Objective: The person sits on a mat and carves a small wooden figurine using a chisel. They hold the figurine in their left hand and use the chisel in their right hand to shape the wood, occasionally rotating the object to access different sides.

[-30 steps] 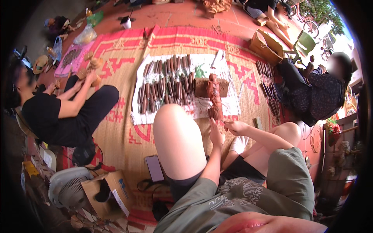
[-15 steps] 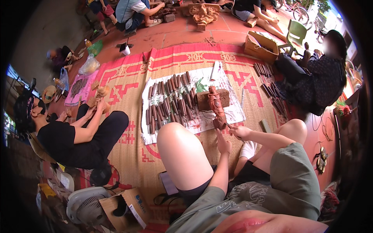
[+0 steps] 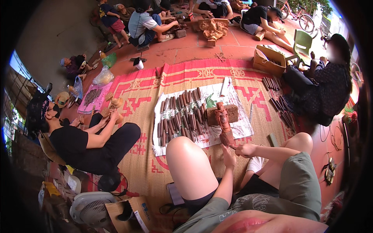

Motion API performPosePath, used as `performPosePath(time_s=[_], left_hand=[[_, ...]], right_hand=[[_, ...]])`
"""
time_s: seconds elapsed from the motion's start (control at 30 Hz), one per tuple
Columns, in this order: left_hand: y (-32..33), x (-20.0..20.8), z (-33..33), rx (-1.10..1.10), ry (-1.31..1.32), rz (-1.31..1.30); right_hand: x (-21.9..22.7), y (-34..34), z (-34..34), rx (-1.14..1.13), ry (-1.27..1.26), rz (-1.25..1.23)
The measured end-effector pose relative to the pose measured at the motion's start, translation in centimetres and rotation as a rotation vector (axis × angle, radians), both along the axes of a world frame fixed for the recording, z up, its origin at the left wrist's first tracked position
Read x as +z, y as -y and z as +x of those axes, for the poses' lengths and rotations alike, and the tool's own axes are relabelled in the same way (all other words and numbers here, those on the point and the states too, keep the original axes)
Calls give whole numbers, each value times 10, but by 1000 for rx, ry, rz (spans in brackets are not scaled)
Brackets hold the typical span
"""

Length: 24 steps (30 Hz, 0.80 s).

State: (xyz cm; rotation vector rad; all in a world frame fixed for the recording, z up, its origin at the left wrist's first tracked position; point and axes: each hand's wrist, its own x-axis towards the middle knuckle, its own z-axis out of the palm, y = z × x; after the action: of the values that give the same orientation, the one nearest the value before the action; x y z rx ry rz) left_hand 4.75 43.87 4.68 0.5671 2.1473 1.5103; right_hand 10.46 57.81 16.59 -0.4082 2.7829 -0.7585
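Note:
A reddish-brown carved wooden figure (image 3: pixel 222 119) leans back against a brown wood block (image 3: pixel 234 114), its squared base toward me. My left hand (image 3: pixel 229 158) is at the near end of that base, its fingers closed against it. My right hand (image 3: pixel 245 150) is closed around a slim dark tool, apparently a carving chisel (image 3: pixel 232 146), whose end meets the base near my left fingers. Most of the tool is hidden in my grip. Left of the figure, several wood-handled chisels (image 3: pixel 180 116) lie in rows on a white cloth (image 3: pixel 158 149).
A patterned straw mat (image 3: pixel 140 112) lies under everything. Left, a person (image 3: pixel 74 139) holds a pale wood carving (image 3: pixel 116 103); right sits another person (image 3: pixel 318 89) beside more chisels (image 3: pixel 281 110). A box (image 3: pixel 269 62), a grey-green block (image 3: pixel 272 140) and a fan (image 3: pixel 91 209) stand around.
The whole view has shifted, so the scene sits lower and farther right, with more of the people at the back showing. Both hands stay at the figure's base.

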Motion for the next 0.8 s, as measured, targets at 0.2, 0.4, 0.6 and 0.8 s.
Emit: performPosePath(time_s=[0.2, 0.4, 0.6, 0.8], left_hand=[[-5, -14, 1, 32, 71, -6], [-4, -7, 4, 54, 22, -14], [-4, -11, 2, 1, 284, 89], [-5, -30, 2, 88, 70, 23]], right_hand=[[-1, -10, -6, -33, 43, 183], [-4, -12, -16, -125, -161, 11], [-30, 4, -1, 241, -112, 198], [14, -14, -44, -87, -234, 108]])
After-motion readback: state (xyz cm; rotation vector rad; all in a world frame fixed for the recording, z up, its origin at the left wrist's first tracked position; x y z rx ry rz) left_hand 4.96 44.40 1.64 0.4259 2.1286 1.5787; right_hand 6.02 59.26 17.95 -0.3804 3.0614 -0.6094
